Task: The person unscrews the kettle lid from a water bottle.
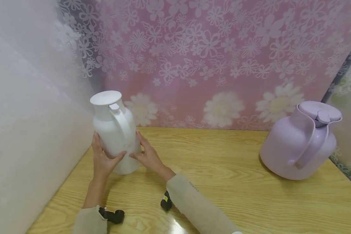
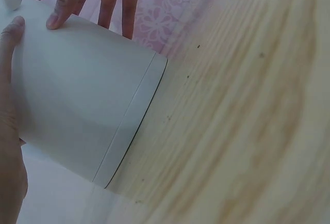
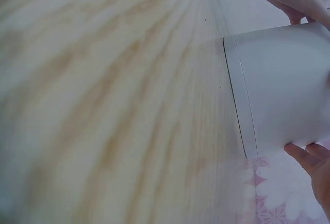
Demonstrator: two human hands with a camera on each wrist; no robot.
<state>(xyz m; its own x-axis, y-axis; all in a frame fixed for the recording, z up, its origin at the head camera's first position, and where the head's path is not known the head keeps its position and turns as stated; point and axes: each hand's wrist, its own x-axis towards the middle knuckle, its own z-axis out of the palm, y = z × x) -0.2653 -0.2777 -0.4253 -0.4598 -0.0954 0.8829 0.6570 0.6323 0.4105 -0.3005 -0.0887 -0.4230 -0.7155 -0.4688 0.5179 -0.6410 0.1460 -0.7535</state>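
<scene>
A white thermos jug (image 1: 114,130) stands upright on the wooden table at the left, its handle turned toward me. My left hand (image 1: 103,161) grips the left side of its body, thumb across the front below the handle. On the opposite side my right hand (image 1: 149,158) holds it, with the thumb pointing in toward the other one. In the left wrist view, the lower body of the jug (image 2: 82,95) has a thin seam near the base. The right wrist view has the base of the jug (image 3: 242,95) close over the wood, with fingers (image 3: 301,157) on its side.
A lilac thermos jug (image 1: 292,146) stands at the right end of the table (image 1: 210,169). A pink flowered backdrop (image 1: 178,65) rises behind the table, and a white wall (image 1: 32,113) borders the left side. Black wrist devices (image 1: 114,216) sit by both sleeves.
</scene>
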